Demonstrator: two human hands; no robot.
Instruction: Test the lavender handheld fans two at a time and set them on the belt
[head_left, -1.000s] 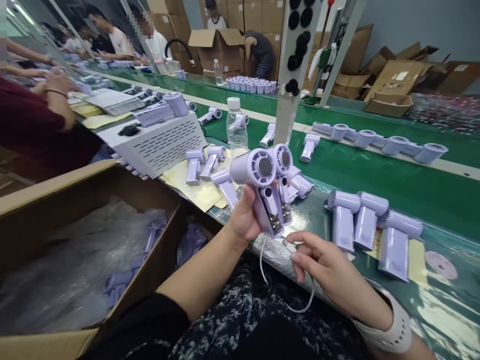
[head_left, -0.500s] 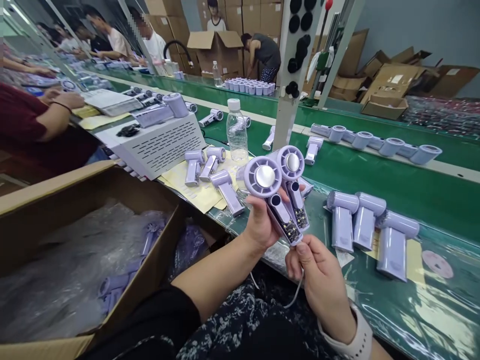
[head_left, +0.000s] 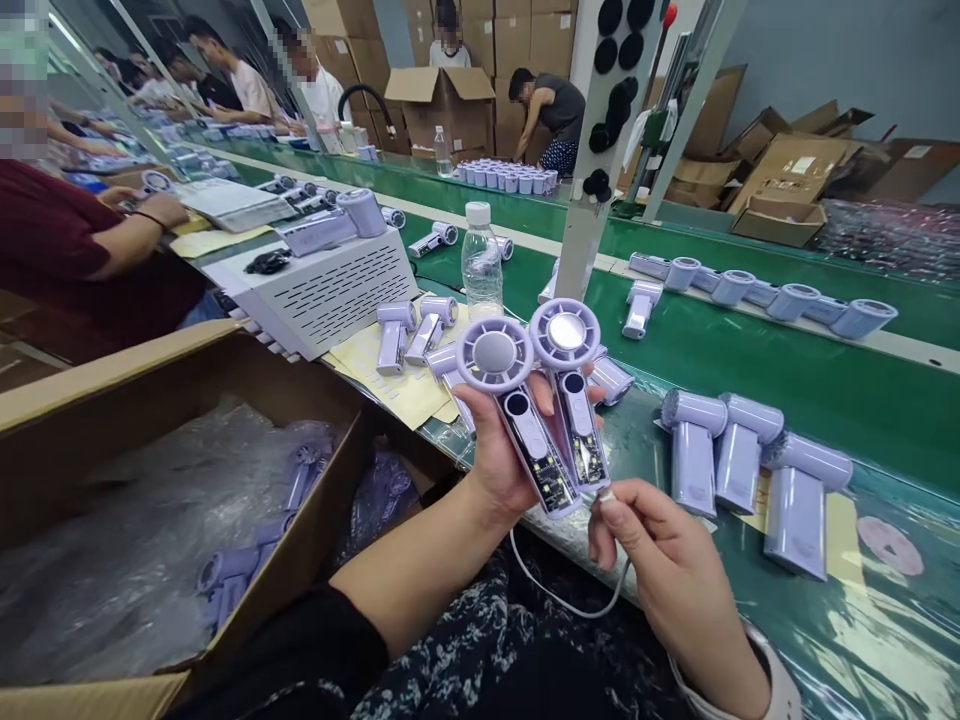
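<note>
Forearm (head_left: pixel 424 560) slanting from the near left toward the centre, the left hand (head_left: pixel 499 465) grips two purple fans (head_left: pixel 534 440) side by side by their handles, round heads at the far end, handles sloping toward the near right. The right hand (head_left: pixel 667 555), at the near right, pinches the plug (head_left: pixel 604 494) of a white cable (head_left: pixel 562 603) between thumb and fingers, close to the lower end of the right-side fan; whether they touch is unclear. At near left, a cardboard box (head_left: pixel 112 378) contains clear plastic film (head_left: pixel 150 530), with loose fans (head_left: pixel 225 568) along its right side. Far off, a flapped carton (head_left: pixel 442 115) hides its contents. A capped bottle (head_left: pixel 481 265) stands just beyond the held fans.
</note>
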